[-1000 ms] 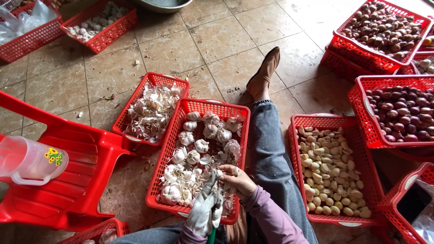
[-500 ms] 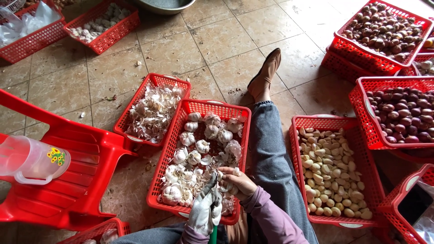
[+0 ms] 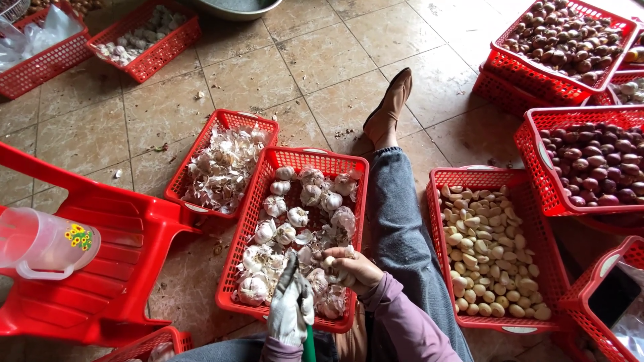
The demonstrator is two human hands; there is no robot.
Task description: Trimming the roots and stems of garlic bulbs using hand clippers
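My left hand [image 3: 290, 310] wears a grey-white glove and grips a tool with a green handle [image 3: 309, 350]. The bare right hand [image 3: 350, 269] is closed on a garlic bulb [image 3: 330, 262] right beside the glove. Both hands hover over the near end of a red basket [image 3: 255, 204] of whole garlic bulbs [image 3: 300, 199]. To its left a red basket [image 3: 190, 171] holds garlic skins [image 3: 221, 164]. On my right, past my jeans-clad leg [image 3: 400, 231], a red basket [image 3: 436, 202] is filled with peeled cloves [image 3: 490, 255].
A red plastic chair [image 3: 114, 248] lies at left with a clear jug [image 3: 41, 243] on it. Red baskets of shallots [image 3: 594, 164] stack at right, more baskets [image 3: 142, 37] stand at the far left, and a metal bowl [image 3: 235, 7] at the top. The floor is tiled.
My hands have stayed over the near end of the garlic basket, with only small finger movement on the bulb. Nothing else has moved.
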